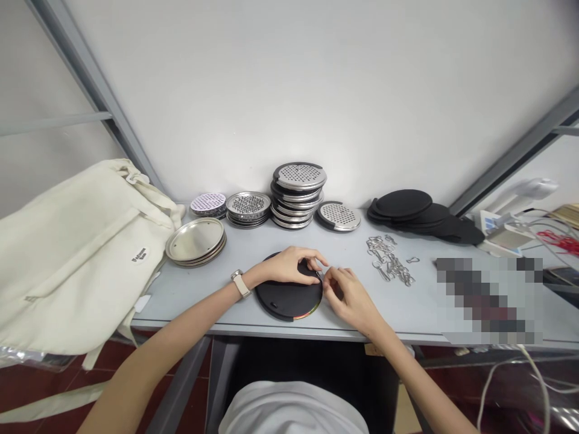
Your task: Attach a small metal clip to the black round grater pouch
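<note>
A flat black disc (289,298) lies near the table's front edge, a shiny strip showing along its lower right rim. My left hand (292,265) rests over its upper part, thumb on the surface and fingers curled at the right rim. My right hand (346,295) meets it there, thumb and index finger pinched together. Between the fingertips a small bit of metal shows, too small to make out. To the right lie several small silver snap clips (393,265). Behind stands a stack of round metal graters with black edges (298,196).
More grater discs (248,208), one black-edged grater (339,216) and metal plates (195,240) sit along the back and left. Black discs (404,204) are piled back right. A cream bag (81,259) leans at the left; a blurred-out patch (491,301) and cables lie right.
</note>
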The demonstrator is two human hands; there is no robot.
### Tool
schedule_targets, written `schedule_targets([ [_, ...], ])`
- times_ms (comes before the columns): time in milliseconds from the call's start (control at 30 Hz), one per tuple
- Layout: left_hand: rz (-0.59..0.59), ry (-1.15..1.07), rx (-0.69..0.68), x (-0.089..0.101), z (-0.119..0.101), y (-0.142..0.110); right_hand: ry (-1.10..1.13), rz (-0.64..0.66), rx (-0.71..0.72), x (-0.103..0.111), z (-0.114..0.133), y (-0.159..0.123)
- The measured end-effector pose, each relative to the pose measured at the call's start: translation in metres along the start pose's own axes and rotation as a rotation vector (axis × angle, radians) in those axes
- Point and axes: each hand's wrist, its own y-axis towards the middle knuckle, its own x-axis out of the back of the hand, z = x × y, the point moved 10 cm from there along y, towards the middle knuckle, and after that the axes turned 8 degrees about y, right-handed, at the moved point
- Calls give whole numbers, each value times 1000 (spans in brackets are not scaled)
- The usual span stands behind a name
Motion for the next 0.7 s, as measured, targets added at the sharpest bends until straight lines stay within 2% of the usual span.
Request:
schedule_targets([
  [700,4,-8,-2,0,1,0,103,14,-60,-4,-10,1],
])
